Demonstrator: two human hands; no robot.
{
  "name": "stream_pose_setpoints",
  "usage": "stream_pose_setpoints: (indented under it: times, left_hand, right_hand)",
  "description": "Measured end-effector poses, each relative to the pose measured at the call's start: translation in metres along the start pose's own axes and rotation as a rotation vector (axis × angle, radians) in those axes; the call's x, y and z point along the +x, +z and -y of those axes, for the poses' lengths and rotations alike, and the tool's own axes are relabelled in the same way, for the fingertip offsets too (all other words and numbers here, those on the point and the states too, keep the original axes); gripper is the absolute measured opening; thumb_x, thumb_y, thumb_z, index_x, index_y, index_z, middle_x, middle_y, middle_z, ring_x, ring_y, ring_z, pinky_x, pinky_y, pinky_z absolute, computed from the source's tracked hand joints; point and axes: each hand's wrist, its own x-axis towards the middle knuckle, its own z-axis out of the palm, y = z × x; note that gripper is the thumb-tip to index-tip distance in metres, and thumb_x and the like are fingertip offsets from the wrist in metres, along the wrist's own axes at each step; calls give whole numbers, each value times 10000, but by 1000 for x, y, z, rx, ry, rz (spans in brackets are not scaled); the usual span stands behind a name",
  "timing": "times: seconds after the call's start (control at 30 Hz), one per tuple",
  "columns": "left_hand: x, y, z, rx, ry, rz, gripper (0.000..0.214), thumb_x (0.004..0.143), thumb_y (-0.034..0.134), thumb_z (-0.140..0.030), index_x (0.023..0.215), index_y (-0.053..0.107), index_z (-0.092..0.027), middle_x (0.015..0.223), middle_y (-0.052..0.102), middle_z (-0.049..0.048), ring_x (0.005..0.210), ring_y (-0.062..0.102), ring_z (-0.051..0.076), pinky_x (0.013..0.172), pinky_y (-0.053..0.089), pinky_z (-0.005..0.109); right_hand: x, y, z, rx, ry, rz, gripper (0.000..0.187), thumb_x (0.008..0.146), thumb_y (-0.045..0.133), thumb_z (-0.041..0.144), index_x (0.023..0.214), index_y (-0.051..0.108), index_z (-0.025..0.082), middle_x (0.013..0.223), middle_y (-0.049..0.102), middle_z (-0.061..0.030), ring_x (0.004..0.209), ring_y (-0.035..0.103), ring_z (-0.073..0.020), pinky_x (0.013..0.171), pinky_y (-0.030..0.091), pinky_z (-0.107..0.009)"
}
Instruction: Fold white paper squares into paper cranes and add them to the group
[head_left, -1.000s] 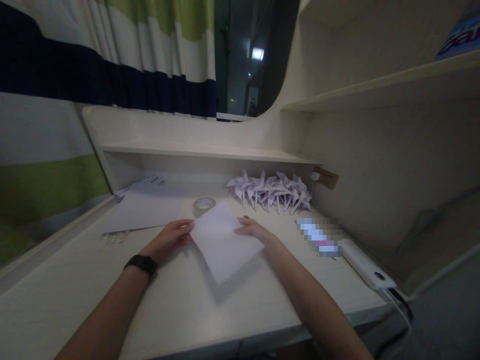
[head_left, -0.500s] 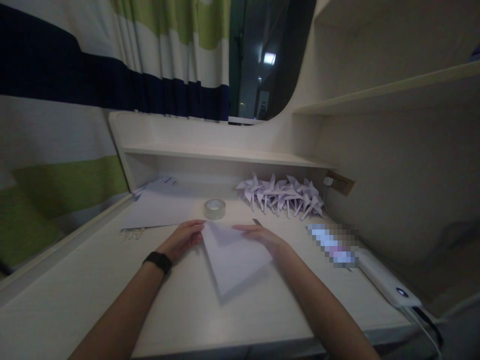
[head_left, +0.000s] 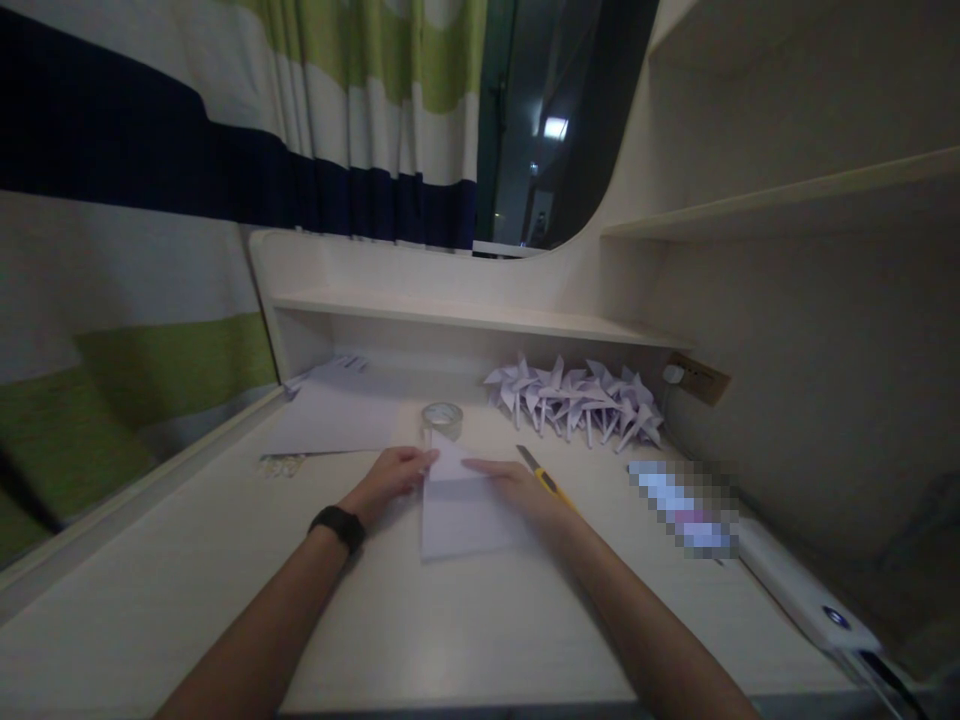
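A folded sheet of white paper lies at a slant in front of me, its upper part doubled over. My left hand, with a black band on the wrist, pinches the paper's upper left edge. Across the upper right of the sheet, my right hand grips it, the index finger stretched over the fold and the other fingers partly hidden. A roll of clear tape sits just behind the paper. Beside my right hand lies a yellow utility knife, its blade pointing away and its lower end hidden by my forearm.
Several white paper pinwheels are heaped at the back right. Stacked white sheets lie at the back left, with small pale bits by their front edge. To the right are a blurred-out phone-like item and a white power strip.
The paper has turned, so its lower edge now runs nearly level. Both hands moved with it. More of the utility knife shows, and the whole view shifted slightly.
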Motion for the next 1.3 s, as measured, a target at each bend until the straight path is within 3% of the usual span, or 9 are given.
stream_pose_setpoints:
  times: [0.17,0.3,0.4,0.53,0.63,0.83,0.93,1.13,1.3]
  left_hand:
    - [-1,2,-1,21,85,33,407,639,726,-528,607,595,-144,563,560,13,505,464,123,483,294,232]
    - [-3,4,-5,-7,145,44,367,648,727,-486,629,619,-136,614,597,35,545,494,137,524,338,251]
    - [-6,8,-8,22,151,92,356,643,734,-472,627,621,-135,593,585,27,533,489,136,514,330,250]
    - [-8,17,-3,66,126,255,345,655,740,-451,605,591,-144,522,519,-9,472,440,111,465,289,233]
    - [-5,25,8,41,119,309,330,645,760,-430,649,595,-144,552,545,-8,464,451,103,447,292,220]
    - [1,39,24,-33,115,123,511,671,755,-417,1078,597,-151,687,673,40,539,599,166,473,388,232]
    - [-1,43,21,75,192,47,531,701,728,-413,1139,629,-130,794,721,97,690,662,231,595,473,299]
    - [-10,48,8,141,345,139,441,779,654,-371,1183,659,-192,1123,695,101,938,660,283,787,496,357]
    - [-12,49,9,232,415,133,424,804,617,-317,1219,641,-232,1180,672,65,1033,633,297,881,469,385]
  right_hand:
    - [1,-1,10,-1,-7,123,423,720,649,203,1136,681,270,1244,623,-31,1095,562,-237,961,404,-414]
    - [0,-3,8,281,128,164,732,613,770,226,1307,542,278,1273,599,-54,1077,580,-244,898,444,-373]
    - [0,-1,0,427,221,49,763,674,746,325,1376,450,282,1153,649,-59,935,637,-206,778,481,-308]
    - [3,5,-11,422,278,-56,655,689,744,369,1293,530,232,962,687,-52,771,645,-167,677,475,-266]
    - [5,8,-15,382,302,-83,632,640,787,341,1216,579,187,903,695,-54,700,636,-160,652,468,-269]
    - [7,11,-13,390,270,-237,629,565,810,253,1151,596,168,831,699,-47,644,625,-163,633,461,-279]
    - [7,17,-6,387,229,-321,608,562,803,271,1126,606,161,837,695,-54,646,622,-171,628,462,-287]
    - [9,24,-4,204,194,-500,542,659,725,407,1131,611,168,913,684,-71,753,628,-212,668,481,-314]
    - [9,25,-4,130,147,-544,493,708,678,448,1107,629,163,954,678,-89,812,623,-234,696,483,-328]
